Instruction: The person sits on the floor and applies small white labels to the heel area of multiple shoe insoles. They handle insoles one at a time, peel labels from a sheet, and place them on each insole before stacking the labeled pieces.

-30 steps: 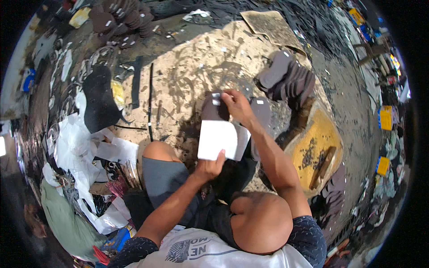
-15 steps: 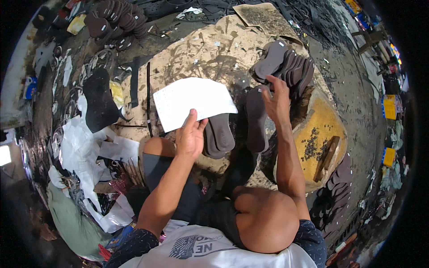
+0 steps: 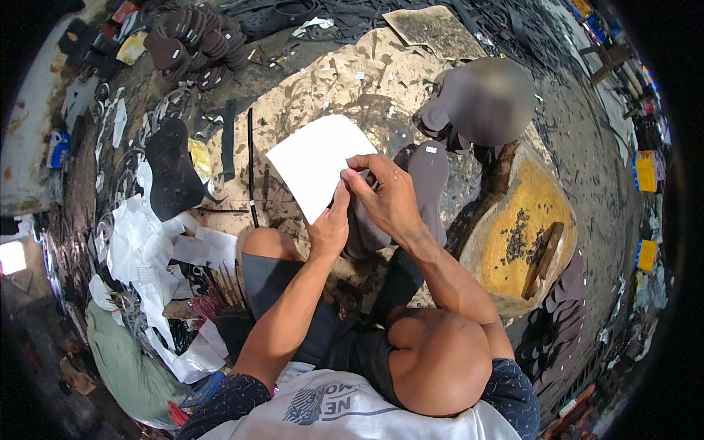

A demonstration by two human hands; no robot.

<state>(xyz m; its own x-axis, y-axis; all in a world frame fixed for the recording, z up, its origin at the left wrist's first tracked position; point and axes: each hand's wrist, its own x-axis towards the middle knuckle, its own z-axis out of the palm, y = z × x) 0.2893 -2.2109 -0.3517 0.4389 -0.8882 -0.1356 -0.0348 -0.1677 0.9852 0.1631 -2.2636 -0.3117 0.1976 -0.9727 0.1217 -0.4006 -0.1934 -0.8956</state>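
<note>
My left hand (image 3: 330, 226) holds a white paper sheet (image 3: 315, 158) by its lower right side, thumb on top. At the sheet's right edge, my right hand (image 3: 392, 198) has its thumb and forefinger pinched together, close to the left fingertips. Any small piece between those fingers is too small to make out. Just right of this hand lies a dark brown shoe sole (image 3: 433, 172) with a small white label at its far end. More brown soles (image 3: 367, 236) lie beneath my hands, partly hidden by them.
A stained light board (image 3: 293, 95) covers the ground ahead. Right of me stands a yellow-topped block (image 3: 513, 213) bearing dark bits and a wooden piece (image 3: 543, 260). Stacked soles (image 3: 194, 40) sit far left, beyond white scraps (image 3: 136, 242). A blurred patch hides the far-right soles.
My right hand has come left from the labelled sole to the sheet's right edge, and its fingers have closed into a pinch. The sheet has turned and tilted in my left hand.
</note>
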